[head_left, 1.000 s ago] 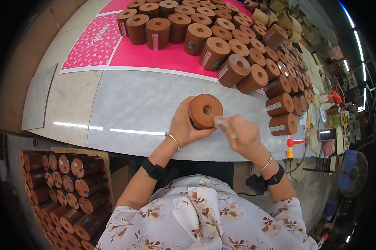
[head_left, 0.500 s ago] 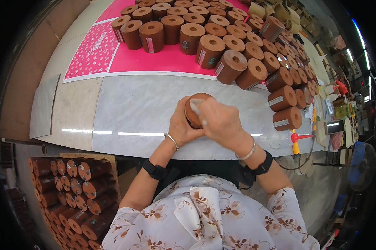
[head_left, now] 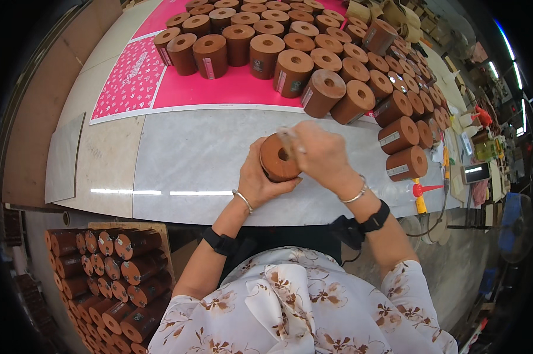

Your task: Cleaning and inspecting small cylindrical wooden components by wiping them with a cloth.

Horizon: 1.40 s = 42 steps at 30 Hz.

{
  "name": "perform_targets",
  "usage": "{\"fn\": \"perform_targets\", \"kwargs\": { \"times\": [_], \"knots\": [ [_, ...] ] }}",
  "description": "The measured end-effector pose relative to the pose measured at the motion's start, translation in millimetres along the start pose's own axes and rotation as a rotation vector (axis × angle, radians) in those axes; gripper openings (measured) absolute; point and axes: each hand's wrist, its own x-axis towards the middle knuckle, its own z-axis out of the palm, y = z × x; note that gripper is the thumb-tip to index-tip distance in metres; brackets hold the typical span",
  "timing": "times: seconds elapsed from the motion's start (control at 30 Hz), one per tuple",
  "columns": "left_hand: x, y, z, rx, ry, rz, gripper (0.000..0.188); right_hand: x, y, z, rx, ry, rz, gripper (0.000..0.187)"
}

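Left hand [head_left: 256,177]: fingers wrapped around the far left side of a brown cylinder [head_left: 271,164], thumb along its near side, opened only as wide as the cylinder and gripping it. The cylinder was over the grey tabletop [head_left: 184,153], slightly tilted, its holed end up; whether its base touched the surface could not be determined. Right hand [head_left: 322,154]: fingers curled inward, pinched about a pale item [head_left: 286,139], blurred, kind not identifiable. This item was over the far right part of the holed face; contact with it could not be confirmed. Beyond the hands, many similar cylinders [head_left: 210,59] stood close together, partly on a pink sheet [head_left: 231,94].
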Motion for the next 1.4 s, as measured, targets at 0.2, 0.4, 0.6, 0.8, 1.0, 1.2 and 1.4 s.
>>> {"fn": "perform_targets", "kwargs": {
  "times": [0.2,0.4,0.6,0.8,1.0,1.2,1.4],
  "knots": [
    [-1.5,-4.0,-2.0,-0.035,-0.021,0.031,0.091,-46.3,-22.7,-31.9,0.062,-0.012,0.115,0.011],
    [-4.9,0.3,0.4,-0.015,0.009,0.009,0.091,-95.5,-33.7,-34.9,0.314,-0.121,0.358,0.01],
    [-8.0,3.3,-1.9,0.219,-0.074,0.008,0.092,-123.1,-22.5,-49.1,0.373,0.016,0.641,0.01],
    [3.6,46.0,-27.0,0.327,-0.281,-0.177,0.093,-117.9,-12.6,-57.0,0.357,0.1,0.673,0.01],
    [19.6,57.3,-33.7,0.437,-0.391,-0.402,0.095,-76.4,-11.6,-38.2,0.423,0.192,0.528,0.01],
    [-13.7,26.5,-35.5,0.311,-0.152,-0.265,0.103,-61.7,10.7,-5.5,0.357,0.175,0.413,0.009],
    [-40.4,6.9,-11.3,0.474,0.004,-0.077,0.096,-55.6,-20.5,19.2,0.205,0.216,0.312,0.013]
  ]
}}
